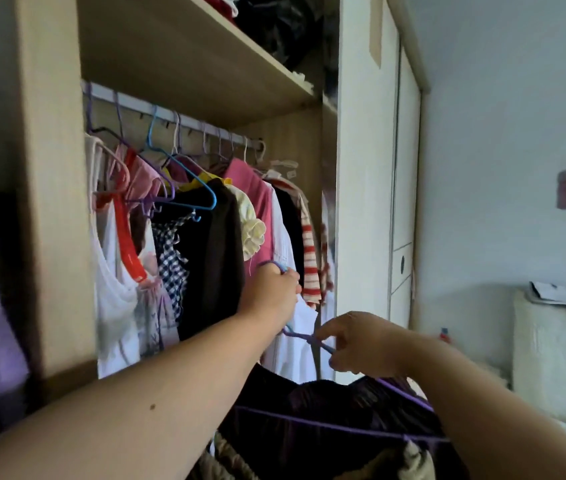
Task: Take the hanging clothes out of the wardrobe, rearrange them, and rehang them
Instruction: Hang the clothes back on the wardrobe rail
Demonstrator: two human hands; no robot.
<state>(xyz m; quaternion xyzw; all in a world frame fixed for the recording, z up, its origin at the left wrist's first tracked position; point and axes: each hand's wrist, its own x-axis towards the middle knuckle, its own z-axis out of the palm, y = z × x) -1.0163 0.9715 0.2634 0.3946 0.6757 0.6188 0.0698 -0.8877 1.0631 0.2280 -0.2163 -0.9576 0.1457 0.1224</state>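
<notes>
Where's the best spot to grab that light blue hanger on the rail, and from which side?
Take the light blue hanger at its neck just below the hook, from the front. The neck stands bare above the packed clothes, and the hook sits over the rail, so it should lift up.

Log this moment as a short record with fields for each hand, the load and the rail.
left hand: grips the hook of the purple hanger
right hand: pinches that hanger's neck
load: dark garment draped on the hanger, off the rail
rail: crowded with hung clothes, among them a blue hanger
</notes>
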